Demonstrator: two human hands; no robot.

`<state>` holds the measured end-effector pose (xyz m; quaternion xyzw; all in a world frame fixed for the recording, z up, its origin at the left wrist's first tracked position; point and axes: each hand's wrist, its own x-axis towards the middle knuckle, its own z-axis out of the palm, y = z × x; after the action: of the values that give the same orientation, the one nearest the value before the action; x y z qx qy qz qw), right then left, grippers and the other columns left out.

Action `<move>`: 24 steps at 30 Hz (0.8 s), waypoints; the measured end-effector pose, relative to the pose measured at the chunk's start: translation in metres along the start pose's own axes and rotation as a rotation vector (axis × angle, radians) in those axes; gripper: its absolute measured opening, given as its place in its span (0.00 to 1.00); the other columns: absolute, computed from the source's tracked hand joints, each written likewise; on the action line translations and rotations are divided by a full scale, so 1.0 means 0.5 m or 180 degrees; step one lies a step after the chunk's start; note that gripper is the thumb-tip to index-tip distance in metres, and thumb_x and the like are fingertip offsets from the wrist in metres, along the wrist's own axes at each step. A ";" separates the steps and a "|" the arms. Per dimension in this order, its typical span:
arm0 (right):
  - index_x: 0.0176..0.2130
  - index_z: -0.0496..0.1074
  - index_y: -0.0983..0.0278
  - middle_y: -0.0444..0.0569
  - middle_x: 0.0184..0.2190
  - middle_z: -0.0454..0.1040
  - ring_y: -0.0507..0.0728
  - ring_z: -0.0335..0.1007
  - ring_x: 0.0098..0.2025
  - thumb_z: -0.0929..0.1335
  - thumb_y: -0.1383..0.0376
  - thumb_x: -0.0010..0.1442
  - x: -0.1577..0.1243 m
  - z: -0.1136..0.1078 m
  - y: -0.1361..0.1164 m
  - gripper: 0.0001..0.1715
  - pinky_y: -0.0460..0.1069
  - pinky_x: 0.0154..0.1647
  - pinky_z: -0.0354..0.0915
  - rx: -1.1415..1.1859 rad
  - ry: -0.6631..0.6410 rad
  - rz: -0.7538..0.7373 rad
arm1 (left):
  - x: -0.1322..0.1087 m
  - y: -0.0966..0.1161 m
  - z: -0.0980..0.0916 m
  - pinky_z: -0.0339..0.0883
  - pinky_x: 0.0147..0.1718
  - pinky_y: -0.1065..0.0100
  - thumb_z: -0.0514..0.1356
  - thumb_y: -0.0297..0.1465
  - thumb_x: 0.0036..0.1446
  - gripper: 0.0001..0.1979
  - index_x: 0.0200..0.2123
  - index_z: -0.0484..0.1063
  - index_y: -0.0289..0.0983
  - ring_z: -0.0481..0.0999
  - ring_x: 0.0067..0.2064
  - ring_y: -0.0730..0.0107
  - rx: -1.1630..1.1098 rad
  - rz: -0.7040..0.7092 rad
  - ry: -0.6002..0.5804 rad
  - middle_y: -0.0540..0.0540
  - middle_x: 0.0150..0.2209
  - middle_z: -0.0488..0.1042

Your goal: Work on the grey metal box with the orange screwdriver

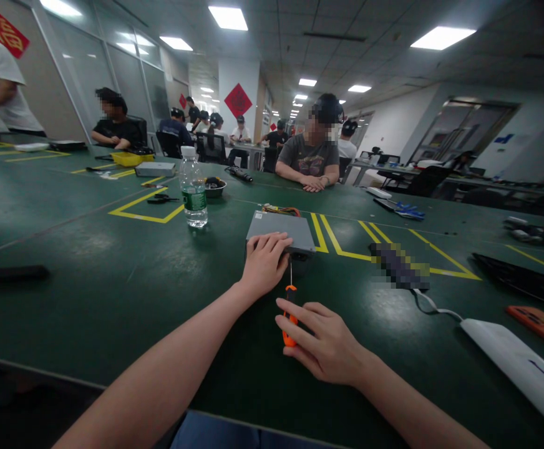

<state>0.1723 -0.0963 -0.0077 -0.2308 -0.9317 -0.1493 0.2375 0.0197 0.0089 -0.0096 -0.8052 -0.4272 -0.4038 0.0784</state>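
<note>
A grey metal box with cables at its back, which looks like a computer power supply (281, 227), lies on the green table in front of me. My left hand (265, 262) rests on its top and near side, fingers laid over the front left part. In my right hand (321, 337) is an orange and black screwdriver (290, 337), gripped by the handle between thumb and fingers. Its thin shaft points away from me, the tip reaching the near face of the box beside my left hand. Whether the tip sits in a screw is too small to tell.
Left of the box stands a water bottle (194, 193), with a metal bowl (216, 187) behind it. A white power strip (515, 368) and an orange phone (543, 327) lie at right. Across the table sits a person (309, 153), hands folded on it.
</note>
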 end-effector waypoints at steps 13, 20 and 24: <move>0.45 0.66 0.65 0.60 0.47 0.69 0.58 0.70 0.42 0.61 0.61 0.63 -0.006 0.005 -0.002 0.13 0.51 0.38 0.69 0.0055 0.0224 0.0124 | -0.001 -0.001 0.005 0.49 0.54 0.58 0.53 0.30 0.59 0.14 0.49 0.65 0.44 0.62 0.56 0.65 0.0084 0.0003 -0.0009 0.51 0.54 0.68; 0.50 0.64 0.68 0.64 0.49 0.67 0.59 0.69 0.47 0.58 0.63 0.64 -0.004 -0.004 -0.004 0.17 0.52 0.41 0.70 0.0085 0.0250 0.0105 | -0.001 -0.002 0.004 0.49 0.53 0.58 0.53 0.30 0.59 0.14 0.50 0.65 0.44 0.63 0.56 0.64 0.0095 0.0017 -0.0014 0.50 0.54 0.68; 0.47 0.62 0.69 0.64 0.46 0.71 0.58 0.72 0.43 0.62 0.64 0.62 -0.011 0.006 -0.005 0.15 0.50 0.37 0.70 0.0120 0.0594 0.0031 | 0.000 -0.001 0.002 0.49 0.53 0.58 0.52 0.30 0.60 0.14 0.50 0.65 0.44 0.62 0.56 0.64 0.0077 0.0012 -0.0026 0.49 0.54 0.68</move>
<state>0.1741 -0.0989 -0.0135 -0.2160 -0.9070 -0.1515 0.3283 0.0199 0.0095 -0.0105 -0.8066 -0.4309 -0.3952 0.0871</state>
